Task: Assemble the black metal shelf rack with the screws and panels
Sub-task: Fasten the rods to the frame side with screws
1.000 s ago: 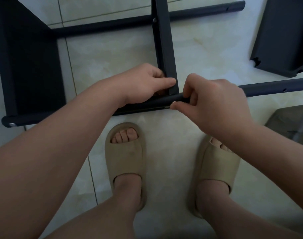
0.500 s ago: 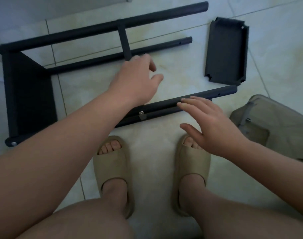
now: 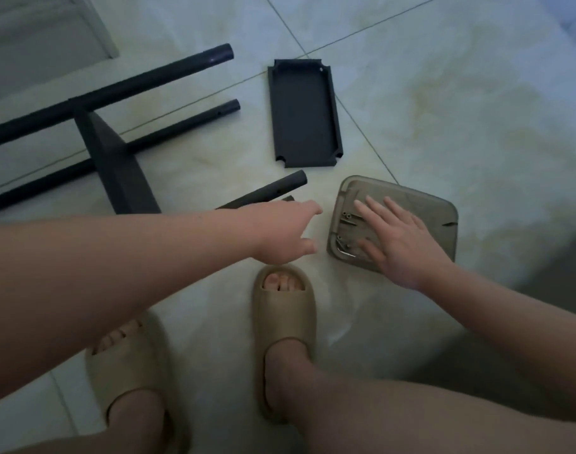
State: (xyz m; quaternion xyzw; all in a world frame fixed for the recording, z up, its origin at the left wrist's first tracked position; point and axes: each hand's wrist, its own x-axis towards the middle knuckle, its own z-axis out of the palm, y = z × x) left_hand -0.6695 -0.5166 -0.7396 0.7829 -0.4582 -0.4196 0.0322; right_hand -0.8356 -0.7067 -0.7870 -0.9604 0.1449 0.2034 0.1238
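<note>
Two hands at screw tray (image 3: 443, 204): right hand (image 3: 398, 244) spread flat over screws (image 3: 347, 219), left hand (image 3: 286, 234) loosely curled, empty, just beside. Rack frame (image 3: 116, 90) lies on floor at left, loose panel (image 3: 304, 113) near. Step: fetching screw; next needs fine pinch.

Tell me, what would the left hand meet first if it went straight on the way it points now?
Probably the near rim of the translucent tray, which holds small screws; the left hand points rightward across bare floor. Height is unclear, so it might pass over.
</note>
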